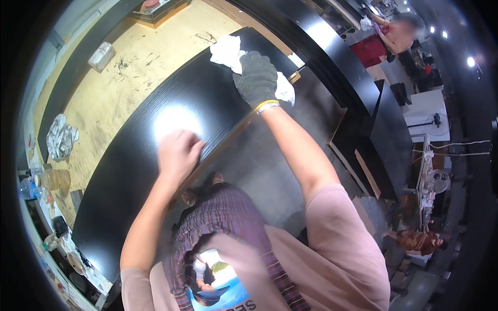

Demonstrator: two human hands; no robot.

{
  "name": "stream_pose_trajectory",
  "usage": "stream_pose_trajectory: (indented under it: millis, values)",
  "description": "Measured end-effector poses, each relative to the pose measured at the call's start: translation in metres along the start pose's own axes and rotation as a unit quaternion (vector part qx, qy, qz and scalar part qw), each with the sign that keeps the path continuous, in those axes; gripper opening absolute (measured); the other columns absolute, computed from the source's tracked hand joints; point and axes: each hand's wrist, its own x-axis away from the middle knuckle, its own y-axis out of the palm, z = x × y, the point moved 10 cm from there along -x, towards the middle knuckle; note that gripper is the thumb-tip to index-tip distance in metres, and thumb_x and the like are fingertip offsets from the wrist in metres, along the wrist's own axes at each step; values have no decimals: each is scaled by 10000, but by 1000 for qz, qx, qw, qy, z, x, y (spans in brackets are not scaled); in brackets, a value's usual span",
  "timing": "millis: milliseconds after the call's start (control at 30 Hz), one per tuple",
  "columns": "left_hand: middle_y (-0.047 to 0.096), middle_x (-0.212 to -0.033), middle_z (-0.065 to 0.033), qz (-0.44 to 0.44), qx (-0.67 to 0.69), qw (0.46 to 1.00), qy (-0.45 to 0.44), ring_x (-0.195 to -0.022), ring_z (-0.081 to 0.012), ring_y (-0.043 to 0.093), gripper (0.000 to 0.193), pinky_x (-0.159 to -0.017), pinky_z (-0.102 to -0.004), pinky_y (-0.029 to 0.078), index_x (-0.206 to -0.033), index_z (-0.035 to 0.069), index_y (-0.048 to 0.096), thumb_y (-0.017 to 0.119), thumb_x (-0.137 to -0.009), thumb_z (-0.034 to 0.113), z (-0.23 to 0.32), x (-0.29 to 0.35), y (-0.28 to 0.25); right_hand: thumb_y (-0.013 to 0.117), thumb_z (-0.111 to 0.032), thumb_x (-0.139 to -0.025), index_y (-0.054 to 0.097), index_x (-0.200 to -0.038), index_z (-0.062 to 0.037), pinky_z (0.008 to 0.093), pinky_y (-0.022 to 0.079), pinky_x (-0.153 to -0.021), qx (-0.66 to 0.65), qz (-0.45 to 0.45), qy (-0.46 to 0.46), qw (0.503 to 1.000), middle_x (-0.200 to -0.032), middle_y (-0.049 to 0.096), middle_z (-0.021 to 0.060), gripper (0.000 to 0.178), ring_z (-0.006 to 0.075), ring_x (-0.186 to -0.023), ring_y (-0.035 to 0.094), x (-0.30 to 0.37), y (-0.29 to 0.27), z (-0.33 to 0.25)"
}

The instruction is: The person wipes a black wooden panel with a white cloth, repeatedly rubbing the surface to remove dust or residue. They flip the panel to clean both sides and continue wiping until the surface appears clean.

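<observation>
A long black wood-grain panel (155,160) lies flat on a pale workbench. My right hand (257,78) wears a dark grey knit glove with a yellow cuff and presses a white cloth (228,51) onto the far end of the panel. My left hand (179,155) is bare, its fingers curled over the near edge of the panel, close to a bright glare spot. My arms reach out from a pink T-shirt at the bottom of the view.
The scuffed plywood bench top (129,78) carries crumpled foil (61,137), a small white box (101,55) and bottles and jars (49,181) at the left. More black panels (363,88) stand at the right. Another person (399,31) is at the far upper right.
</observation>
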Motion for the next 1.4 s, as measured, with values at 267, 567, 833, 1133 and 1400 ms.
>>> stream_pose_trajectory:
  millis: [267,567,833,1133,1400]
  values:
    - [643,-793,-50,-134,44,982,-128,-883,-235,605,185,-851,-362,362,-702,108,637,794,-744,197,-4,-9,19,734,-328,-801,687,-1010,-91,445,512,-833,13,-2,12,1000,-1008,623,114,320,312,-954,623,1,-2,2]
    - [681,-736,-66,-167,30,975,-143,-852,-257,632,178,-838,-414,388,-653,98,658,788,-719,201,-1,-21,31,727,-334,-800,687,-999,-90,449,511,-825,16,6,9,1000,-992,632,113,318,314,-943,628,1,-3,4]
    - [671,-705,-101,-121,48,985,-114,-852,-291,642,167,-861,-429,375,-666,87,662,767,-730,200,6,-23,22,728,-326,-766,690,-1001,-98,474,503,-823,1,41,-9,999,-990,635,116,329,338,-947,625,0,-1,-5]
    - [645,-678,-69,-85,12,941,-326,-632,-202,626,209,-615,-357,490,-667,49,630,824,-697,121,-126,96,-98,758,-286,-746,687,-961,-87,485,494,-815,1,40,-3,999,-997,628,113,302,343,-944,609,1,3,3]
    - [710,-1005,-137,278,24,950,-141,-936,-272,674,159,-868,-359,522,-1015,-9,706,690,-859,13,-107,118,-151,672,-296,-867,673,-933,-39,495,472,-766,-56,108,-117,986,-881,648,166,266,369,-845,619,23,-11,-100]
